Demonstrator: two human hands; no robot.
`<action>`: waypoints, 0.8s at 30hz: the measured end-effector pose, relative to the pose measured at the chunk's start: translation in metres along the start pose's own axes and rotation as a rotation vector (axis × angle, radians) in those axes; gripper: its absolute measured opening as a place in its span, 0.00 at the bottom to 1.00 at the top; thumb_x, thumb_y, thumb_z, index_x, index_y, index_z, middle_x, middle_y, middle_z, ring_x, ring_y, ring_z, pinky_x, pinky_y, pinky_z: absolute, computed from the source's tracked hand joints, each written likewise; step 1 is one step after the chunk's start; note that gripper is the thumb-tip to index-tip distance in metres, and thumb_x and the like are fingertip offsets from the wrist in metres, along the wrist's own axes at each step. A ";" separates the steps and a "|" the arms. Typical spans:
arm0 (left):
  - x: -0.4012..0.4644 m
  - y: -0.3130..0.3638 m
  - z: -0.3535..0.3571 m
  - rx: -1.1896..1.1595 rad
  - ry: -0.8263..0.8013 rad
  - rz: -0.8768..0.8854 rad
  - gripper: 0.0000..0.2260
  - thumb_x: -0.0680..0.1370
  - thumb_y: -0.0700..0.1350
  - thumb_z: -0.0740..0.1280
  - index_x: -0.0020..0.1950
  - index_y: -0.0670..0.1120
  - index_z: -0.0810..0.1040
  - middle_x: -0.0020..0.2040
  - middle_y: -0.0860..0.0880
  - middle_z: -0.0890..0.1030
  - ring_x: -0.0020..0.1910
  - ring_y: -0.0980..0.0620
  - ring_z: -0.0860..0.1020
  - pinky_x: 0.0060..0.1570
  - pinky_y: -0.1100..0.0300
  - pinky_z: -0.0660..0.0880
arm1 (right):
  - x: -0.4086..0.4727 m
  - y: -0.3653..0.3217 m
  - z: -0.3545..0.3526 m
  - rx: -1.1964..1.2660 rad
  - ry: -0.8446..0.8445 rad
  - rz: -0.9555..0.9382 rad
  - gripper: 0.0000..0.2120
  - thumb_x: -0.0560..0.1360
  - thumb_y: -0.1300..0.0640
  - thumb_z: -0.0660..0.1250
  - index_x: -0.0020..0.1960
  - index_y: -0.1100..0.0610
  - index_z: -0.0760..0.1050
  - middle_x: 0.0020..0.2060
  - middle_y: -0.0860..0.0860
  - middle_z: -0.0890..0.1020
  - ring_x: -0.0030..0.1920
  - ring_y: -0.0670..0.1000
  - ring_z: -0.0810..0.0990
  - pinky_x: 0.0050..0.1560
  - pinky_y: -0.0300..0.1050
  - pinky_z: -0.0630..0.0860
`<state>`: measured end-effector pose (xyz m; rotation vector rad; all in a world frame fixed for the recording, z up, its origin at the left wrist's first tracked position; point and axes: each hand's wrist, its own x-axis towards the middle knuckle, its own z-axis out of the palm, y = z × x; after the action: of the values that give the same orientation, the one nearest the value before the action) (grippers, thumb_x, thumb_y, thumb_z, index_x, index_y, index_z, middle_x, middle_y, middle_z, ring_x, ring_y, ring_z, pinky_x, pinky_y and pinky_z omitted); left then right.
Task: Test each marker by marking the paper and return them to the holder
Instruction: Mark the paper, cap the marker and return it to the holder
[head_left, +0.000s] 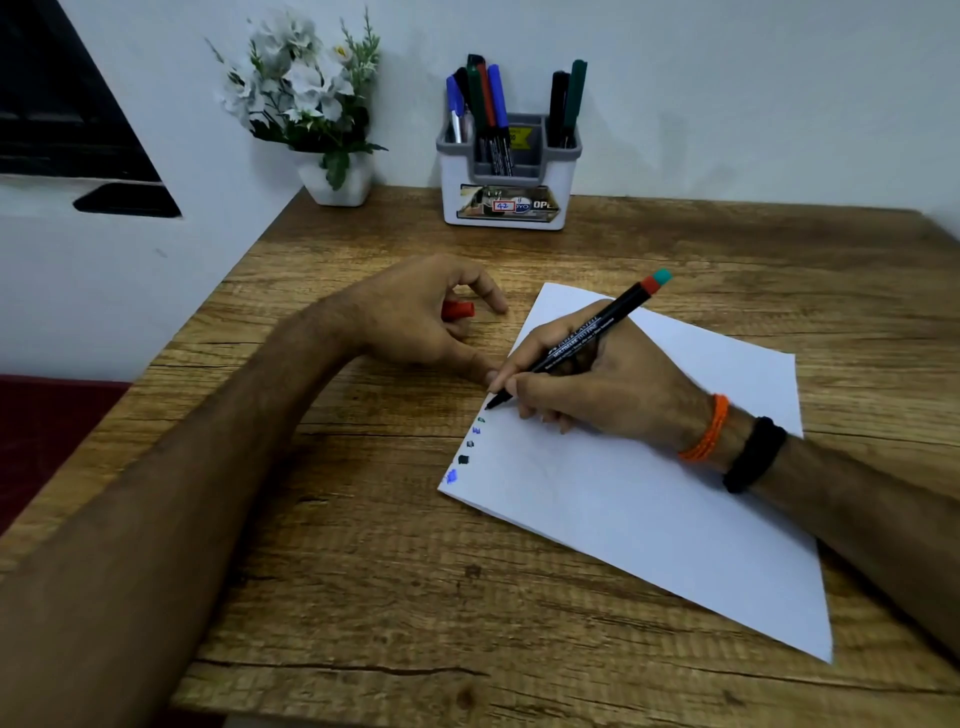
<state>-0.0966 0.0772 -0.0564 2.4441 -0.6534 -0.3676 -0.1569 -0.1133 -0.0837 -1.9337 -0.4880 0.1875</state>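
Observation:
A white sheet of paper (639, 499) lies on the wooden table (363, 571), with several small colour marks down its left edge. My right hand (597, 384) grips a black marker (587, 332) with a red and teal end, its tip touching the paper's left edge above the marks. My left hand (421, 312) rests on the table left of the paper and holds the red cap (458, 310) in its curled fingers. At the back against the wall stands the grey and white holder (506, 202) with several markers upright in it.
A white pot of artificial flowers (332, 130) stands at the table's back left corner by the wall. A dark red surface (47, 441) lies left of the table. My right wrist wears an orange thread and a black band.

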 end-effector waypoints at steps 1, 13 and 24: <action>-0.001 0.001 0.000 -0.001 -0.004 0.000 0.27 0.63 0.49 0.78 0.60 0.50 0.76 0.35 0.60 0.70 0.28 0.67 0.73 0.31 0.74 0.66 | 0.000 0.000 0.000 0.005 0.007 0.003 0.05 0.74 0.69 0.69 0.44 0.64 0.84 0.29 0.51 0.82 0.26 0.42 0.79 0.27 0.33 0.73; -0.001 0.003 0.000 0.022 -0.009 -0.008 0.31 0.57 0.57 0.75 0.59 0.51 0.76 0.38 0.61 0.70 0.28 0.65 0.71 0.32 0.70 0.66 | -0.001 -0.001 0.000 0.009 0.015 0.011 0.06 0.73 0.69 0.69 0.44 0.63 0.84 0.29 0.53 0.82 0.26 0.42 0.78 0.27 0.33 0.74; -0.002 0.006 -0.001 0.008 -0.025 -0.021 0.34 0.55 0.59 0.73 0.60 0.52 0.76 0.44 0.58 0.73 0.33 0.58 0.73 0.33 0.70 0.67 | 0.001 -0.001 0.000 -0.003 0.011 0.007 0.05 0.73 0.69 0.69 0.44 0.63 0.84 0.28 0.51 0.82 0.27 0.42 0.78 0.27 0.34 0.74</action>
<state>-0.1000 0.0742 -0.0522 2.4588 -0.6414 -0.4047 -0.1560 -0.1124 -0.0830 -1.9384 -0.4747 0.1808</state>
